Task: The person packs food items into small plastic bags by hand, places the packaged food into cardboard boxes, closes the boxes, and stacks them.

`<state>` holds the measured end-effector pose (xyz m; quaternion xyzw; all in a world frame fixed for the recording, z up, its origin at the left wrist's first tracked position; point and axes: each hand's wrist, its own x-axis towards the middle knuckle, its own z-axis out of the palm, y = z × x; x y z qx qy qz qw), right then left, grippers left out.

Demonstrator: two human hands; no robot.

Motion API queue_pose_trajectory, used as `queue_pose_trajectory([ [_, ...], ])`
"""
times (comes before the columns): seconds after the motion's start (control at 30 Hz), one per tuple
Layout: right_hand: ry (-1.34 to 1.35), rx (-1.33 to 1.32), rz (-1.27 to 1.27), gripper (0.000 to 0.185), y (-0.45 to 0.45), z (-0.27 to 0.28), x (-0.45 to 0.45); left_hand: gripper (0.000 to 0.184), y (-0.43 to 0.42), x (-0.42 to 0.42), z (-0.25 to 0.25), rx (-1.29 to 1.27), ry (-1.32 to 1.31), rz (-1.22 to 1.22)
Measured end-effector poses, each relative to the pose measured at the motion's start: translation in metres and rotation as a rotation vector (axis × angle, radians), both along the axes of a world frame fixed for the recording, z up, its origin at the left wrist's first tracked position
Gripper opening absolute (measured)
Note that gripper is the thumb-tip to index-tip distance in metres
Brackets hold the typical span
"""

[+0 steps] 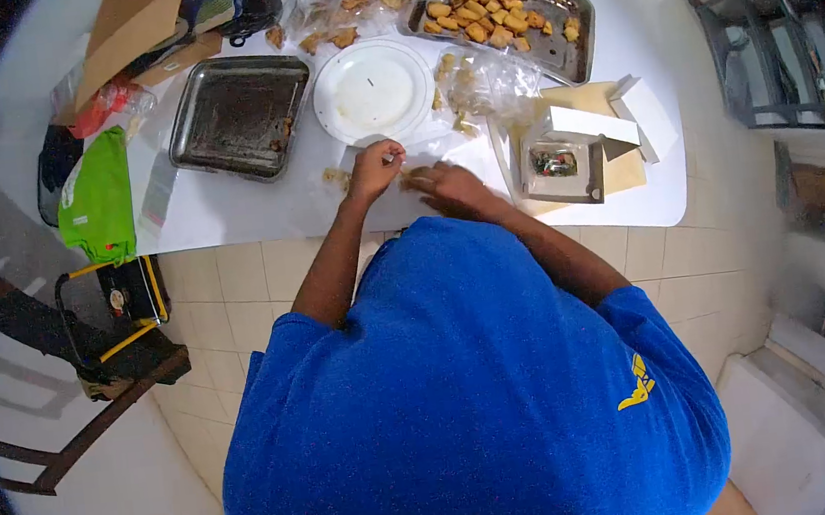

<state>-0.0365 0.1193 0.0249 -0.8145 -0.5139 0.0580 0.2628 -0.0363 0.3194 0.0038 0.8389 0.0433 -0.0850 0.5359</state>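
My left hand (376, 169) is closed in a pinch just below the white plate (373, 91); what sits between its fingertips is too small to make out. My right hand (450, 189) lies low beside it at the table's near edge, its fingers blurred by motion. Under and around both hands is clear plastic with a light brown piece (335, 177) at its left end. Right of the plate are clear plastic bags (495, 88) holding pale brown pieces. Browned baked pieces (485, 11) lie in a metal tray (593, 37) at the back.
A dark, greasy baking tray (232, 121) stands left of the plate. An open white box (560, 126) is on the right. Bagged baked pieces (361, 3), a cardboard box (123, 41) and a green cloth bag (97, 202) lie farther back and left.
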Motion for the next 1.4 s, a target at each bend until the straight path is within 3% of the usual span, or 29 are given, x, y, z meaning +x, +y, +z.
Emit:
queue_pose_trajectory([
  [0.2, -0.013, -0.295, -0.09, 0.062, 0.014, -0.009, -0.017, 0.009, 0.001, -0.007, 0.02, 0.207, -0.103, -0.14],
  [0.3, -0.075, -0.316, -0.081, 0.061, 0.009, -0.018, -0.015, 0.01, 0.003, -0.02, 0.006, 0.431, -0.429, -0.225],
  [0.4, 0.087, -0.225, 0.032, 0.066, -0.002, -0.054, -0.008, 0.009, -0.003, -0.039, 0.011, 0.368, -0.43, -0.232],
  [0.5, 0.037, -0.254, -0.078, 0.066, -0.024, -0.014, -0.006, 0.011, -0.006, -0.052, 0.003, 0.43, -0.415, -0.266],
  [0.57, -0.17, -0.181, -0.229, 0.067, -0.024, 0.033, -0.005, 0.012, -0.006, -0.058, -0.01, 0.466, -0.478, -0.293],
  [0.63, -0.274, -0.164, -0.338, 0.071, -0.019, 0.037, -0.005, 0.013, -0.005, -0.062, -0.016, 0.528, -0.57, -0.333],
  [0.73, -0.283, -0.16, -0.376, 0.059, -0.01, 0.056, 0.001, 0.013, -0.005, -0.063, -0.013, 0.532, -0.586, -0.344],
  [0.87, -0.472, -0.179, -0.277, 0.058, 0.002, 0.074, 0.011, 0.016, -0.006, -0.06, -0.011, 0.575, -0.562, -0.419],
  [0.9, -0.456, -0.044, -0.234, 0.044, 0.004, 0.069, 0.017, 0.016, -0.006, -0.059, -0.011, 0.583, -0.585, -0.412],
  [1.0, -0.341, -0.723, 0.023, 0.025, -0.002, 0.057, 0.038, 0.015, -0.005, -0.062, -0.006, 0.597, -0.612, -0.425],
  [1.1, -0.322, -0.406, -0.067, 0.013, -0.036, 0.01, 0.032, 0.012, -0.003, -0.067, 0.001, 0.583, -0.588, -0.429],
  [1.2, -0.361, -0.254, -0.045, 0.009, -0.055, -0.004, 0.021, 0.012, -0.005, -0.076, 0.002, 0.605, -0.557, -0.409],
  [1.4, -0.318, -0.253, -0.233, 0.025, -0.066, -0.033, 0.001, 0.014, -0.014, -0.086, 0.011, 0.655, -0.464, -0.334],
])
